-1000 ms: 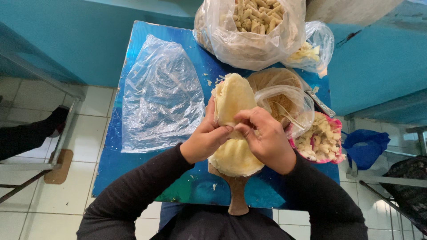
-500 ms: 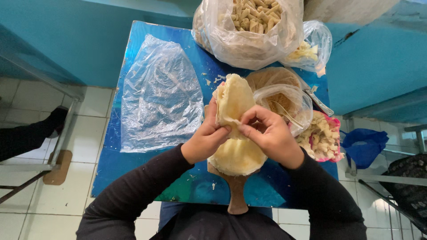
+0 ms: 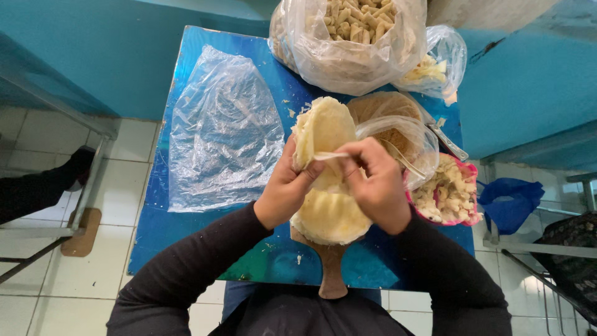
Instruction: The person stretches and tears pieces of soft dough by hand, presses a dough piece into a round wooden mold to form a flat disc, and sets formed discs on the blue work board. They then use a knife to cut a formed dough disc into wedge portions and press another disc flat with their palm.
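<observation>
Blue tabletop (image 3: pixel 186 230) is seen from above, and everything sits on it or is held above it. At its far edge a large clear bag (image 3: pixel 348 53) packed with pale stick-shaped pieces is propped, with a smaller bag (image 3: pixel 438 62) of similar bits tucked just to its right. A flattened, crinkled plastic sheet (image 3: pixel 224 134) is spread over the left half of the table. At centre, a pale yellow round of cheese-like dough (image 3: pixel 326 130) is held above a second round (image 3: pixel 329 214), which rests on a wooden board whose handle (image 3: pixel 333 274) is pointed toward the person. The left hand (image 3: pixel 289 186) is curled around the upper round's left edge, gripping it. The right hand (image 3: pixel 373 183) is pinched shut on a thin strip (image 3: pixel 329 155) being pulled off that round. Beside the right hand, a pink basket (image 3: pixel 448 193) of pale chunks is seen.
</observation>
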